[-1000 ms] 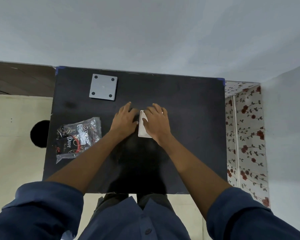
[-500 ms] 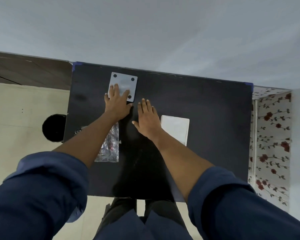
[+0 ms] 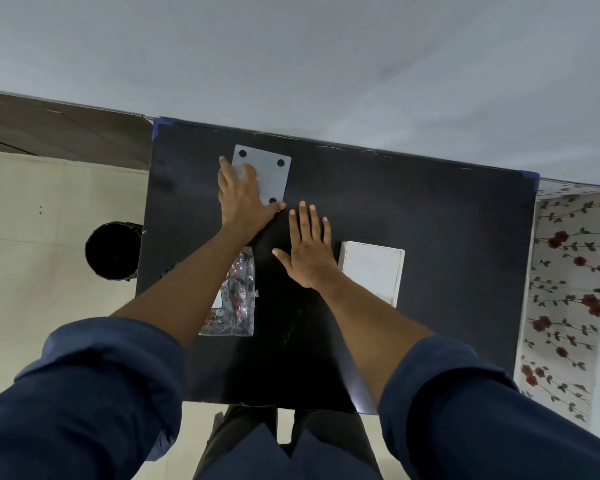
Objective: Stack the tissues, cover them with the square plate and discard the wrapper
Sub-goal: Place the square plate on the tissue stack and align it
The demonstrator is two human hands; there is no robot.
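The grey square plate [image 3: 271,174] with black corner dots lies at the back left of the black table [image 3: 447,237]. My left hand [image 3: 245,202] covers its left part, fingers over the far-left edge and thumb at the near corner, gripping it. My right hand [image 3: 309,252] is flat with fingers spread over the table's middle, holding nothing. Just right of that hand lies the white tissue stack [image 3: 373,271], squared up. The clear printed wrapper [image 3: 236,303] lies near the left side, partly hidden under my left forearm.
A round black bin [image 3: 113,251] stands on the pale floor just left of the table. A cloth with red flowers [image 3: 565,289] hangs along the table's right side. A grey wall runs behind the table's far edge.
Both hands have left the tissue stack. My left hand reached the square plate and then slid further over it, and my right hand moved left of the stack. The view shifted left.
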